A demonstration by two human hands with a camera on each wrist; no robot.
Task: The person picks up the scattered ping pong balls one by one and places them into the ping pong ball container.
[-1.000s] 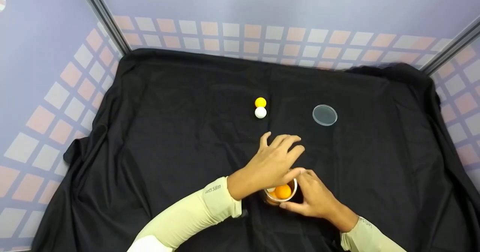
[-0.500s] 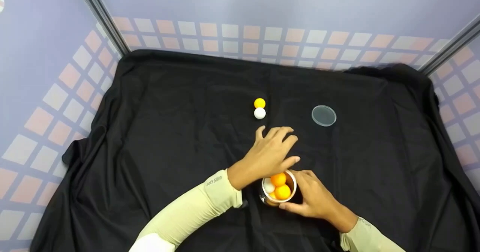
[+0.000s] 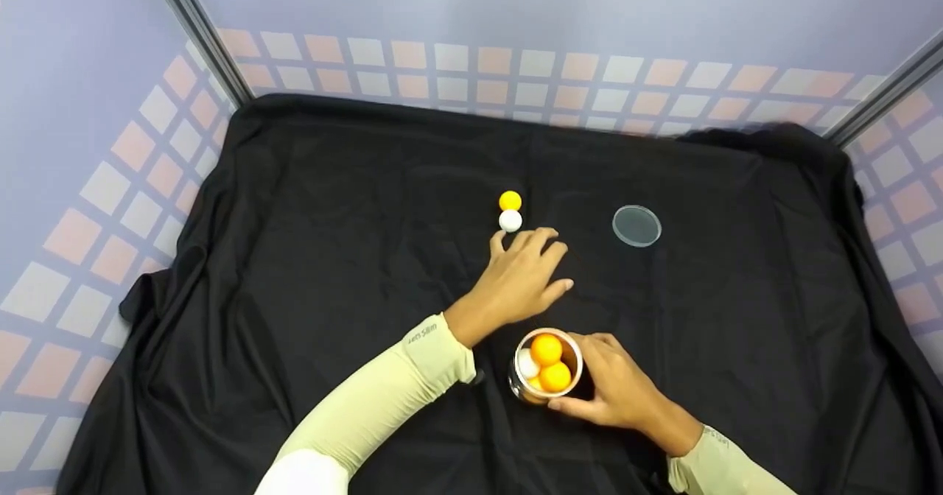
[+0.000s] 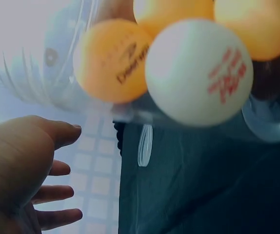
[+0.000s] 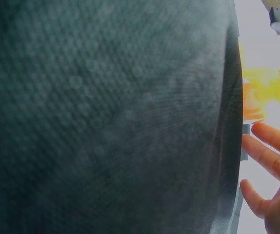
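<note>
A clear plastic jar [image 3: 513, 384] stands on the cloth, holding several orange and white ping-pong balls [image 3: 547, 350]. My right hand [image 3: 619, 384] grips its right side, thumb at the front and fingers behind. Palm down, my left hand [image 3: 516, 281] hovers beyond the jar with relaxed, spread fingers and nothing held. Its fingertips are just short of a white ping-pong ball [image 3: 510, 221], which touches a yellow-orange ball [image 3: 510, 200] behind it. Printed balls [image 4: 198, 73] fill the top of the left wrist view, beside the left hand [image 4: 18, 170]. Glare washes out the jar in the right wrist view.
A clear round lid [image 3: 637, 226] lies flat at the back right. Black cloth [image 3: 353, 259] with folds covers the table. Walls with pink and white squares [image 3: 493, 60] enclose the back and sides.
My left hand has moved away from the jar, forward and slightly left, toward the two loose balls. The jar's mouth is now uncovered. My right hand keeps its grip in place.
</note>
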